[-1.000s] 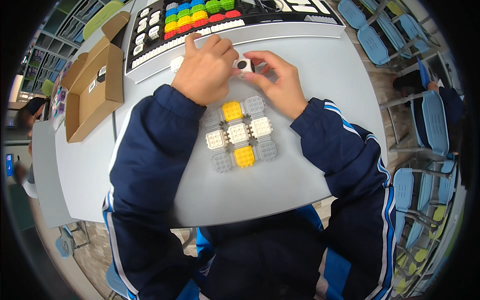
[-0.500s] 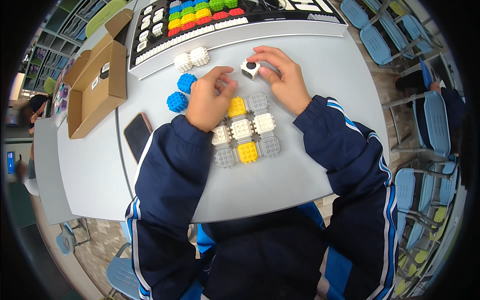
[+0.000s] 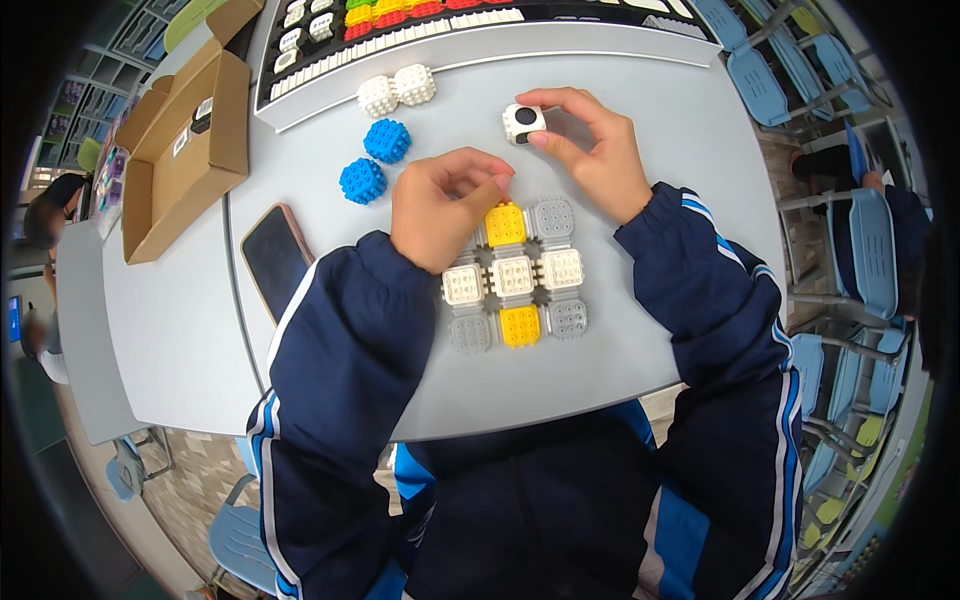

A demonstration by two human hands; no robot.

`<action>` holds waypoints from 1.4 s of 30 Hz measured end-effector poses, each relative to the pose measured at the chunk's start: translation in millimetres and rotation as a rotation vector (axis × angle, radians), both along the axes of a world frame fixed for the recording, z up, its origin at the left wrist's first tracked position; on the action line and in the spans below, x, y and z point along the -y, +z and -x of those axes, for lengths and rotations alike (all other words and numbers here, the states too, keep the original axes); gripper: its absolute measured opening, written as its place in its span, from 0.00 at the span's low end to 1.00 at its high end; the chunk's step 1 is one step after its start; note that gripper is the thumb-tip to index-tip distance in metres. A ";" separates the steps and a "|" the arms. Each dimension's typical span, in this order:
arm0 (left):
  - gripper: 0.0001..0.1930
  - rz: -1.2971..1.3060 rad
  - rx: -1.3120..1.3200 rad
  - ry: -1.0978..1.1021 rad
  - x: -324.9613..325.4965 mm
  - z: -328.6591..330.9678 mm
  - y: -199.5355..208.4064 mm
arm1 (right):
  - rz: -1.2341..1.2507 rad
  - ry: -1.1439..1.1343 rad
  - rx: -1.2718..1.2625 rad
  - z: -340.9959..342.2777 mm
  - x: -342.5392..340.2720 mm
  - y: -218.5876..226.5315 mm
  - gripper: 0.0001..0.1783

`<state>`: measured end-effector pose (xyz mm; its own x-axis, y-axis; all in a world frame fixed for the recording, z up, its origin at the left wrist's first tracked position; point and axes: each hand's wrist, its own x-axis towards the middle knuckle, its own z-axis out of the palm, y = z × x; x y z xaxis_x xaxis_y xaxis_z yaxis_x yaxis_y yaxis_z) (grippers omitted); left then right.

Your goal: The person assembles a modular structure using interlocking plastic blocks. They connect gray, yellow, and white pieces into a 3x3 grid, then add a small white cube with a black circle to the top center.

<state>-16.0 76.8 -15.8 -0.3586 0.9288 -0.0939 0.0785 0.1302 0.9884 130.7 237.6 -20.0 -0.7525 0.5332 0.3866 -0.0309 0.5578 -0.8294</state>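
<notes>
My right hand (image 3: 602, 145) pinches a white cube (image 3: 522, 119) with a black round spot between thumb and fingers, past the far side of a block assembly. That assembly is a flat grid of joined studded blocks: a yellow block (image 3: 505, 225) in the far row, a white block (image 3: 512, 275) in the middle, another yellow one (image 3: 520, 326) in the near row, and grey blocks (image 3: 553, 218) at the corners. My left hand (image 3: 448, 205) is closed over its far left corner, the thumb close to the far yellow block. Its fingers hide that corner and whatever they grip.
Two blue studded blocks (image 3: 387, 141) and a joined white pair (image 3: 397, 91) lie beyond my left hand. A phone (image 3: 277, 252) rests left of my forearm. Farther off stand an open cardboard box (image 3: 225, 125) and a long tray (image 3: 480, 58) of coloured blocks.
The assembly has shifted right and toward me, with my left hand at its corner. In my right fingers, the cube has turned and the view has shifted slightly.
</notes>
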 end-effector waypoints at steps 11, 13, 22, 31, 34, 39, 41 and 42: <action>0.05 -0.041 0.030 0.177 20.9 -14.9 3.3 | -0.038 0.054 0.000 -1.3 -0.1 -0.8 0.19; 0.05 -0.054 0.076 0.185 21.4 -14.4 2.4 | -0.013 0.050 -0.007 -2.7 0.5 -0.6 0.20; 0.05 -0.153 0.207 0.327 21.6 -6.6 2.1 | -0.104 0.014 0.057 -0.5 1.8 3.8 0.29; 0.05 -0.268 0.204 0.291 22.5 0.0 -6.2 | -0.103 0.033 0.041 0.5 -0.6 -0.7 0.31; 0.05 -0.267 0.209 0.288 20.8 -1.1 -6.6 | -0.105 0.038 0.039 -0.9 -2.1 -2.5 0.31; 0.06 -0.250 0.225 0.313 18.1 -3.1 -4.4 | -0.044 0.043 -0.005 0.2 0.1 -3.8 0.32; 0.06 -0.241 0.227 0.318 18.5 -2.7 -4.9 | -0.116 0.037 -0.023 -0.4 0.8 2.5 0.32; 0.06 -0.236 0.227 0.322 18.3 -2.5 -4.5 | -0.198 0.036 -0.034 -2.1 -1.5 11.0 0.31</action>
